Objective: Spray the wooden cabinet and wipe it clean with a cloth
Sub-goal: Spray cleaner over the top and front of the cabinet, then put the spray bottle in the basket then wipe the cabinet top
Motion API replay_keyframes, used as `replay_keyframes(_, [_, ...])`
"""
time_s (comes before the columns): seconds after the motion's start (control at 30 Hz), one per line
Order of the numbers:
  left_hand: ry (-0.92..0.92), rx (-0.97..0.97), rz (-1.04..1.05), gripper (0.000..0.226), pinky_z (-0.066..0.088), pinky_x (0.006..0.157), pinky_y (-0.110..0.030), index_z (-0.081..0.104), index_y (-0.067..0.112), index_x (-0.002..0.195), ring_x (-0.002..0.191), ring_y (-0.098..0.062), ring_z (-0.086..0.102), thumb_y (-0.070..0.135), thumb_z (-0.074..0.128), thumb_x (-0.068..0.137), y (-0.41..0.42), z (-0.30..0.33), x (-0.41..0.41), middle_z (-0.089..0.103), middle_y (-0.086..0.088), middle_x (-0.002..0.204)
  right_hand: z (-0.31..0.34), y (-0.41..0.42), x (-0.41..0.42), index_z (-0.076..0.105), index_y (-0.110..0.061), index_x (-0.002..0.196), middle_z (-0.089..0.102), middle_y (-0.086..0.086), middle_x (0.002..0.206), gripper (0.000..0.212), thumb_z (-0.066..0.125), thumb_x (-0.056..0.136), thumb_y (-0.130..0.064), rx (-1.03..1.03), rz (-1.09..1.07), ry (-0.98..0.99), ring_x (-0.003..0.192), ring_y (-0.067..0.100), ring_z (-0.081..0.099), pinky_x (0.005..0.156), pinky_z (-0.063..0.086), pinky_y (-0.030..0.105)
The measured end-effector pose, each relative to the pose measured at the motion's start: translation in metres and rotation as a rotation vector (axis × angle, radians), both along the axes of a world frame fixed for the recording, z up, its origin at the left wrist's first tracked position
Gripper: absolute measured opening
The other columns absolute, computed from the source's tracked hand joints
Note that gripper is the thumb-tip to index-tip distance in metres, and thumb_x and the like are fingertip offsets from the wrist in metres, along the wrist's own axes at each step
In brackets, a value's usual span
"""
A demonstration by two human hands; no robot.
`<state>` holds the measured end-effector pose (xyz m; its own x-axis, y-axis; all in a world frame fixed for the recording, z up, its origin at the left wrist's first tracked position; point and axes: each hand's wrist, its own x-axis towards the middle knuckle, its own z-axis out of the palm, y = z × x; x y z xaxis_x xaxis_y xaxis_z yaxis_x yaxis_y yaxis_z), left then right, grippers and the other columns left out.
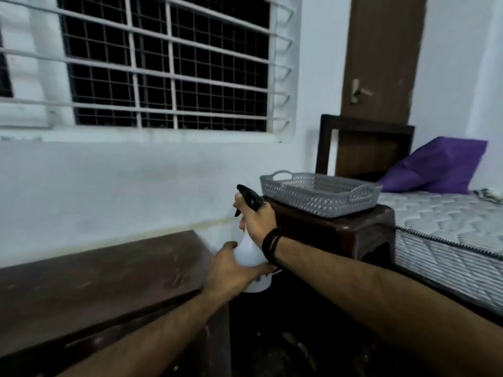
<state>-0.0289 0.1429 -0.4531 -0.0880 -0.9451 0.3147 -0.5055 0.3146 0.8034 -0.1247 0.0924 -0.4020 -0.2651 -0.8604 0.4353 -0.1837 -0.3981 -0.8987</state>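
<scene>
A white spray bottle (251,254) with a black trigger head is held upright in mid-air, just past the right end of the dark wooden cabinet (95,278). My right hand (257,220) grips the bottle's neck with a finger on the trigger. My left hand (231,270) cups the bottle's lower body from the left. The cabinet top stretches across the lower left, under the window. No cloth is in sight.
A grey perforated basket (318,194) sits on a dark wooden stool (340,232) right behind the bottle. A bed with a patterned mattress (449,229) and a purple pillow (438,165) fills the right. A barred window (168,66) and a brown door (381,55) are behind.
</scene>
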Motion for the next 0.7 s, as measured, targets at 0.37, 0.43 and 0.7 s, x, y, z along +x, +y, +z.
replay_keyframes(0.37, [-0.035,-0.210,0.002,0.108,0.051,0.066,-0.024,0.063,0.015,0.117,0.096,-0.018,0.067,0.088,0.070,0.038,-0.075,0.117,-0.026,0.070,0.002,0.108,0.109,-0.052,-0.059,0.064,-0.015,0.100,0.074,0.003,0.094,0.042,0.074,0.080,-0.050,0.001,-0.047,0.382,0.087,0.017,0.068,0.081,0.053,0.032])
replay_keyframes(0.43, [-0.022,-0.208,-0.056,0.094,0.050,0.066,-0.025,0.061,0.016,0.118,0.097,-0.018,0.066,0.080,0.077,0.050,-0.086,0.137,-0.040,0.069,0.003,0.108,0.137,-0.058,-0.075,0.064,-0.016,0.088,0.075,0.001,0.081,0.033,0.069,0.085,-0.049,-0.041,-0.062,0.414,0.072,0.010,0.068,0.071,0.053,0.025])
replay_keyframes(0.7, [-0.130,-0.210,-0.281,0.080,0.043,0.079,-0.018,0.045,0.014,0.143,0.104,-0.010,0.056,0.052,0.076,0.080,-0.145,0.139,-0.075,0.059,0.001,0.127,0.197,-0.124,-0.159,0.063,-0.022,0.071,0.061,-0.015,0.046,0.038,0.056,0.092,-0.053,-0.025,-0.326,0.523,0.046,-0.005,0.053,0.047,0.036,0.012])
